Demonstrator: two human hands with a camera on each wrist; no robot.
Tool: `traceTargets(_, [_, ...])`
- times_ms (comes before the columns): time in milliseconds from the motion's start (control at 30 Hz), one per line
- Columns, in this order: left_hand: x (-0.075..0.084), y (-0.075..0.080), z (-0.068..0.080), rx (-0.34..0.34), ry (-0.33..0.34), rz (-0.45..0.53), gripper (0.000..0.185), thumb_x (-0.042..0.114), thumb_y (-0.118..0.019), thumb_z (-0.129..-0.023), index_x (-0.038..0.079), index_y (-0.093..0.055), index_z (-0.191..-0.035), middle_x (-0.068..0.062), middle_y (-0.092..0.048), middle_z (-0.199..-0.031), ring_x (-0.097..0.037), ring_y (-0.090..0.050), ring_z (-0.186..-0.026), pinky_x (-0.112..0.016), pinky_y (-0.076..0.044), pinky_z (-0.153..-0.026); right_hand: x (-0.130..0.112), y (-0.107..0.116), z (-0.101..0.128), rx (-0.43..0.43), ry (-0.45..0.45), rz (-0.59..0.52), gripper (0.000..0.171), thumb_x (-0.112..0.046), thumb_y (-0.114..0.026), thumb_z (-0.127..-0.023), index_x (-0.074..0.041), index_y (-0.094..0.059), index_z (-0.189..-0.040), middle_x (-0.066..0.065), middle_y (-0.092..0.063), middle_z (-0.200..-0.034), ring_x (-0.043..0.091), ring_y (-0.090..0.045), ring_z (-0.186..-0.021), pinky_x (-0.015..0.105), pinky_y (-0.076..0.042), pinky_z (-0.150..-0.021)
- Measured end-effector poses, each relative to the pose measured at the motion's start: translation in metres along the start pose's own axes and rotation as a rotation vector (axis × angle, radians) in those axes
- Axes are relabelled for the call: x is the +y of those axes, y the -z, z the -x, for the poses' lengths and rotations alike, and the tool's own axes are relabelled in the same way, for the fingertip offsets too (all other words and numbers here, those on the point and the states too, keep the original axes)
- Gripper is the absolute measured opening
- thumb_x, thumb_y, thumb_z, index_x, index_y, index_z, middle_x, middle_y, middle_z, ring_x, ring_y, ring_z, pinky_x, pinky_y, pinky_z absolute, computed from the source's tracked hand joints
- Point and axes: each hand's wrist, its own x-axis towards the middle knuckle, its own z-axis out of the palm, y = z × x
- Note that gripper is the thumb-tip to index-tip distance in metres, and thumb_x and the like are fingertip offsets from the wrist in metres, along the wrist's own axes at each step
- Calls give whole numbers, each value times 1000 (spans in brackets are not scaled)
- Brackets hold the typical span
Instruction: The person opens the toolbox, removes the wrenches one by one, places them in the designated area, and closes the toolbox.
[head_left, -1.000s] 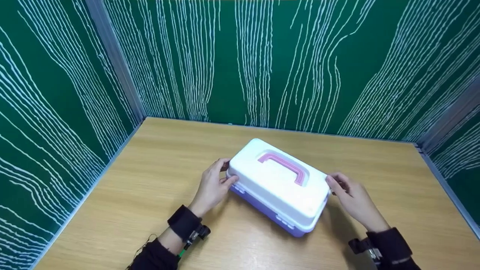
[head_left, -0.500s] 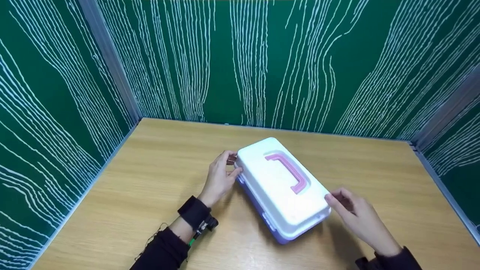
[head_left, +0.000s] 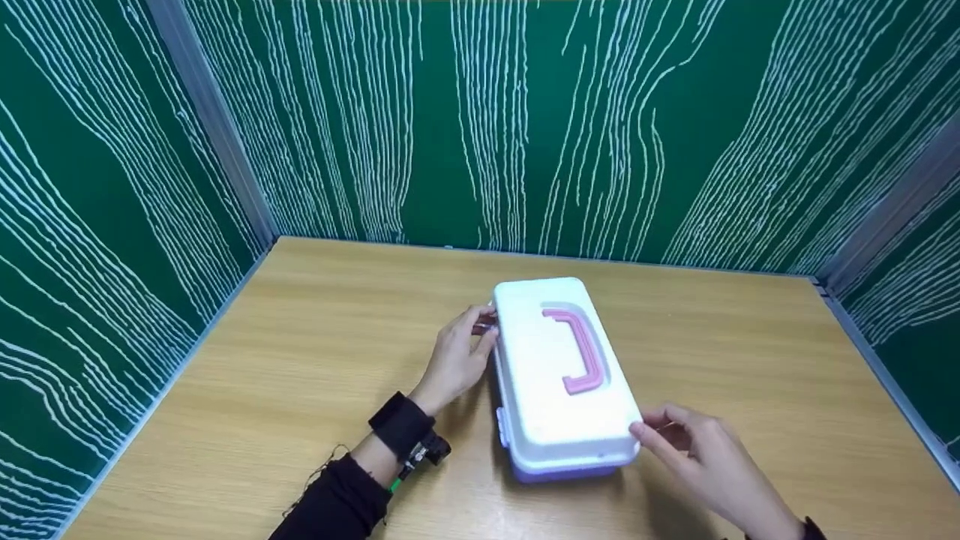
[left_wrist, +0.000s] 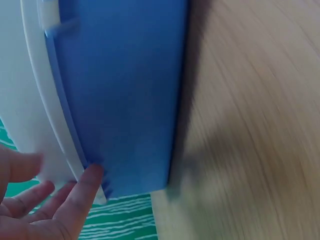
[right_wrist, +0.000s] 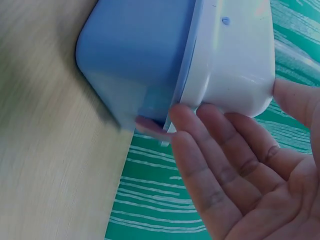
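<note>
A storage box (head_left: 540,420) stands on the table, with a white lid (head_left: 525,360), a purple-blue base (left_wrist: 125,100) and a pink carrying handle (head_left: 585,352) folded into the lid. My left hand (head_left: 457,356) touches its far left corner; in the left wrist view one fingertip (left_wrist: 92,175) lies at the lid's rim, the fingers fairly straight. At the near right corner my right hand (head_left: 697,450) holds the box, thumb (right_wrist: 295,97) against the lid's top edge and fingers under the side at the rim. A small pink piece (right_wrist: 152,127) projects below the rim there.
The wooden table (head_left: 322,337) ends at a green back wall (head_left: 435,150) with wavy white lines. Similar panels rise at the left and right, joined by grey posts (head_left: 214,112). Black wristbands with small cameras (head_left: 427,450) sit on the wrists.
The box has turned clockwise, from slanting across the table to nearly lengthwise. The right hand has come nearer me with its corner; the left hand has moved slightly right.
</note>
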Motion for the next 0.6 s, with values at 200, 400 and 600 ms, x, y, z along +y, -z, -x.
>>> traceTargets(200, [7, -2, 1, -68, 101, 69, 47, 39, -49, -105, 13, -49, -145, -9, -60, -139, -25, -57, -128, -41, -48, -109, -11, -5, 2, -84, -63, -28, 39, -54, -64, -93, -18, -73, -105, -3, -75, -101, 10, -71, -93, 30, -61, -81])
traceTargets(400, [9, -6, 1, -86, 152, 104, 51, 41, -48, -105, 17, -46, -149, -6, -56, -145, -24, -54, -134, -44, -44, -114, -17, -7, 5, -131, -65, -29, 39, -55, -65, -92, -19, -74, -103, -4, -76, -100, 10, -71, -92, 32, -62, -82])
traceTargets(600, [11, -11, 4, -74, 137, 106, 52, 41, -42, -107, 15, -41, -152, -9, -47, -154, -26, -48, -140, -45, -41, -117, -17, -6, 5, -149, -33, -26, 42, -57, -63, -92, -18, -74, -105, -4, -76, -101, 9, -71, -92, 32, -62, -81])
